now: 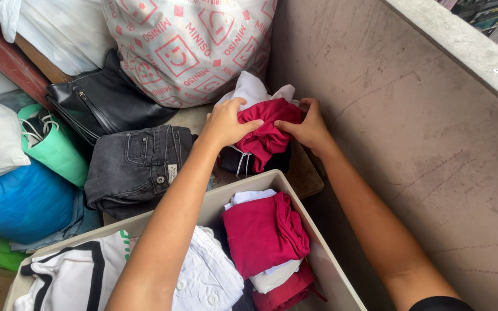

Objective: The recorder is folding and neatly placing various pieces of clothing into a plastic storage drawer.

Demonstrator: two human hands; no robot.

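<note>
head view: only cam, looks down on both arms, reaching fwd over a bin.
L hand [226, 122]: at 12 o'clock of frame ctr, fingers clenched on left side of red cloth, thumb pressing in on top.
R hand [309, 128]: just right of L, fingers curled over the cloth's right/top edge, thumb tip on its front. Grasping same item.
red cloth [267, 132]: bunched, held between both hands, sitting atop a stack by the wall; white cloth [252, 89] behind it at 12, dark garment [249, 161] w/ white cord under it at 6.
bin [217, 198]: beige, open, at 6 o'clock of the hands, L forearm crosses over its rim. Inside: folded red top [263, 233] right of ctr, more red + white under it, white shirt [208, 279] w/ buttons, white/black striped item [73, 276] at far left.
jeans [136, 167]: dark grey, folded, at 9 o'clock of hands, outside bin.
black bag [102, 98]: leather-like, at 10 o'clock.
printed sack [185, 49]: white w/ red pattern, at 11–12, touching black bag.
green bag [56, 147], blue bundle [21, 201]: far left, 9 o'clock.
wall [410, 126]: bare concrete, right side, 3 o'clock, R forearm runs alongside it.
</note>
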